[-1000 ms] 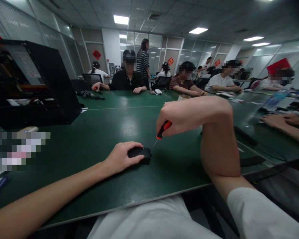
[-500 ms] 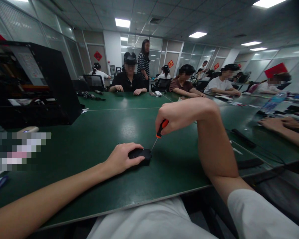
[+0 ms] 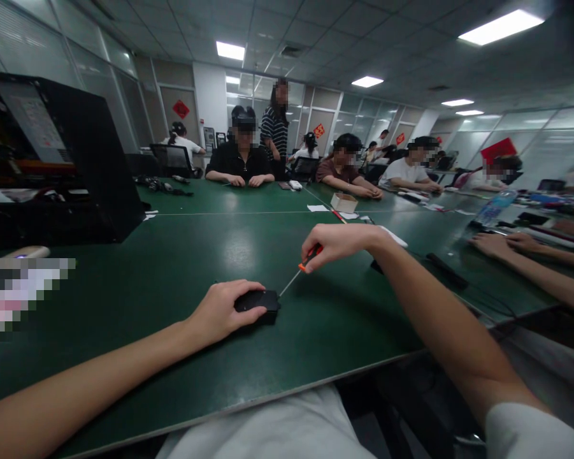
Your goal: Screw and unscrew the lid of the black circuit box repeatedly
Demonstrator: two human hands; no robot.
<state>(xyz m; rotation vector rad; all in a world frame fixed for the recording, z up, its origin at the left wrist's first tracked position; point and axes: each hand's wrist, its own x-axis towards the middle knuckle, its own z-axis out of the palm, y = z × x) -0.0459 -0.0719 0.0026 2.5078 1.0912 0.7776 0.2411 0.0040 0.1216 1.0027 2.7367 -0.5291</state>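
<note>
Head view shows a big green table (image 3: 181, 255), with a black computer case (image 3: 93, 159) standing at left. Plastic bottle (image 3: 494, 207) is far at right, and small carton (image 3: 344, 203) sits beyond the hands. The left hand (image 3: 224, 310) holds a black box (image 3: 271, 308) on the table, hiding part of it. The right hand (image 3: 332, 245) grips a screwdriver (image 3: 310, 256), covering much of its handle; its shaft slants toward the box's right end, but I cannot tell whether the tip touches.
</note>
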